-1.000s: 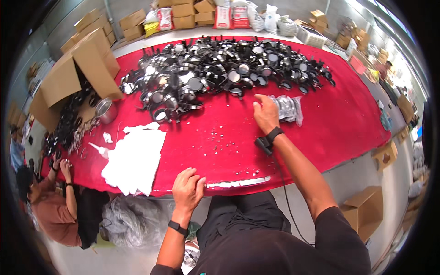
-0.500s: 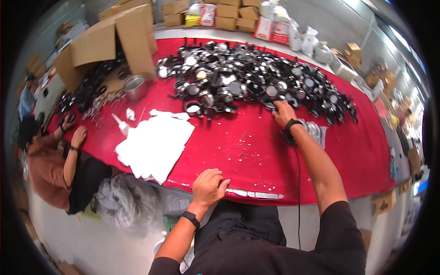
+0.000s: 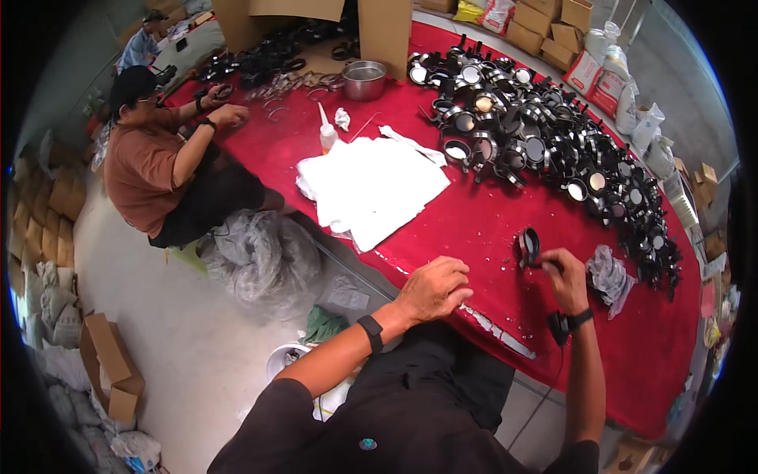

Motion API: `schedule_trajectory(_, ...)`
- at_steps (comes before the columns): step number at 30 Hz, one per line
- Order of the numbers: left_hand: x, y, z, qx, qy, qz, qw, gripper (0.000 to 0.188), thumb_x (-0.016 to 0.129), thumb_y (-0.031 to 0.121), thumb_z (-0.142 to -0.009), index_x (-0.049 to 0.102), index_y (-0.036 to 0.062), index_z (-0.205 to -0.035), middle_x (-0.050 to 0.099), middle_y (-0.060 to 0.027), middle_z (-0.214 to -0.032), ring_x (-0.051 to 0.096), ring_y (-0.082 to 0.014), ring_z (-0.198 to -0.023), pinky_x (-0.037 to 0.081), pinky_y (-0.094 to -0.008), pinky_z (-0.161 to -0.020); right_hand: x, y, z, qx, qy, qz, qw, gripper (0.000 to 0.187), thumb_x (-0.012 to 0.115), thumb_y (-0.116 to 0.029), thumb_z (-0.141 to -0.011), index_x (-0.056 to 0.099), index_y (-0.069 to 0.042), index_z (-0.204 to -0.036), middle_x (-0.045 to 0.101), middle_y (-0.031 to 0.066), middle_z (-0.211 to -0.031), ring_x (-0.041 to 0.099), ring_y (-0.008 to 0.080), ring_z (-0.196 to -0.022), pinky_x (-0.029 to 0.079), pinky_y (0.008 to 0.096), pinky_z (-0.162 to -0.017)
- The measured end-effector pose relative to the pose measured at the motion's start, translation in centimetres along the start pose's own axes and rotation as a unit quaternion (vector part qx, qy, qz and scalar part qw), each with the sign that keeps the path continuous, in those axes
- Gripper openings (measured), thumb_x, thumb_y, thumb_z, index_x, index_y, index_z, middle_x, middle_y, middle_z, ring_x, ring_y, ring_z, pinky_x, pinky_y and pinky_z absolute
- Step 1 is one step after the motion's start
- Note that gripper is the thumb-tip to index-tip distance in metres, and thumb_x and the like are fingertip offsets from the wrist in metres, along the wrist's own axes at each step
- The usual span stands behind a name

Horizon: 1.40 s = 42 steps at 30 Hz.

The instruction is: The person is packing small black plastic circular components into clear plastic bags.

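My right hand (image 3: 567,280) pinches the stem of a black round part (image 3: 529,247) with a ring-like rim, raised over the red cloth near the table's front. A black device on a cord is strapped at that wrist. At the table edge, my left hand (image 3: 434,291) holds nothing, its fingers loosely bent and the thumb apart. A large heap of similar black parts with silvery round faces (image 3: 537,150) spreads along the far right. Beside my right hand lies crumpled clear plastic (image 3: 609,276). To the left sits a stack of white sheets (image 3: 379,189).
A co-worker (image 3: 154,158) sits at left, hands over the table. Near them are a metal bowl (image 3: 364,80), a white squeeze bottle (image 3: 328,134) and a cardboard box (image 3: 384,39). Bagged plastic (image 3: 264,261) and a white bucket (image 3: 286,359) stand by the table's front edge.
My right hand has come back from the heap toward me, with a black round part now in its fingers. The view has turned left; my left hand stays by the table edge.
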<state>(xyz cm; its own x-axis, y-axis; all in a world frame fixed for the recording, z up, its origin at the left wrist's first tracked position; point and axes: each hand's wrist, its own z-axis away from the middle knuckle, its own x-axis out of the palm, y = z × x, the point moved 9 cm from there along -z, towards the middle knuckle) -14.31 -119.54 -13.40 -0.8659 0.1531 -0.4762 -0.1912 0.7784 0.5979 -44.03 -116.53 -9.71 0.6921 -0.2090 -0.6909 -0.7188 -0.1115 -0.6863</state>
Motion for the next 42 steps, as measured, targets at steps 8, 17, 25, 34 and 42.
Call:
schedule_trajectory(8,-9.2,-8.6,-8.4,-0.027,-0.095,-0.381,0.919,0.026,0.069,0.001,-0.079,0.071,0.0020,-0.104,0.072,-0.0156,-0.114,0.067,-0.0357,-0.112,0.054,-0.0471,-0.092,-0.4,-2.9,7.6,-0.145,-0.063,0.235,0.959,0.027,0.059,0.007,-0.090,0.065,0.002,-0.115,0.066,0.0242,-0.097,0.066,0.0453,-0.089,0.055,0.0515,-0.082)
schedule_trajectory(17,-8.7,-18.4,-7.8,-0.091,-0.228,-0.485,0.839,0.014,0.067,0.010,-0.088,0.081,0.0108,-0.085,0.078,-0.0108,-0.091,0.072,-0.0295,-0.104,0.050,-0.0465,-0.096,3.3,1.0,10.8,-0.081,-0.075,0.296,0.949,0.062,0.075,-0.004,-0.080,0.054,0.013,-0.136,0.064,0.0272,-0.104,0.063,0.0464,-0.098,0.052,0.0534,-0.088)
schedule_trajectory(25,-11.6,-15.5,-9.2,-0.042,-0.107,-0.332,0.936,0.008,0.070,0.008,-0.077,0.076,0.0054,-0.083,0.074,-0.0187,-0.090,0.072,-0.0406,-0.089,0.058,-0.0497,-0.079,2.5,4.4,9.5,0.069,-0.039,0.259,0.962,0.045,0.077,-0.010,-0.089,0.057,0.004,-0.126,0.069,0.0306,-0.101,0.067,0.0504,-0.092,0.053,0.0577,-0.081)
schedule_trajectory(34,-12.1,-10.4,-7.1,-0.034,-0.119,-0.244,0.962,0.013,0.080,0.010,-0.084,0.069,0.0063,-0.090,0.070,-0.0129,-0.089,0.068,-0.0356,-0.090,0.055,-0.0461,-0.080,3.4,4.8,10.2,0.272,0.031,-0.286,0.918,0.026,0.068,-0.007,-0.092,0.055,-0.004,-0.113,0.065,0.0036,-0.084,0.059,0.0108,-0.068,0.048,0.0280,-0.062)
schedule_trajectory(42,-9.4,-5.1,-8.3,0.021,-0.120,-0.268,0.956,0.019,0.083,0.014,-0.084,0.073,0.0032,-0.096,0.072,-0.0146,-0.094,0.069,-0.0373,-0.097,0.055,-0.0468,-0.086,5.6,5.6,12.3,0.258,0.137,-0.450,0.844,0.021,0.068,-0.012,-0.098,0.057,-0.005,-0.113,0.063,0.0034,-0.079,0.060,0.0109,-0.065,0.053,0.0288,-0.063)
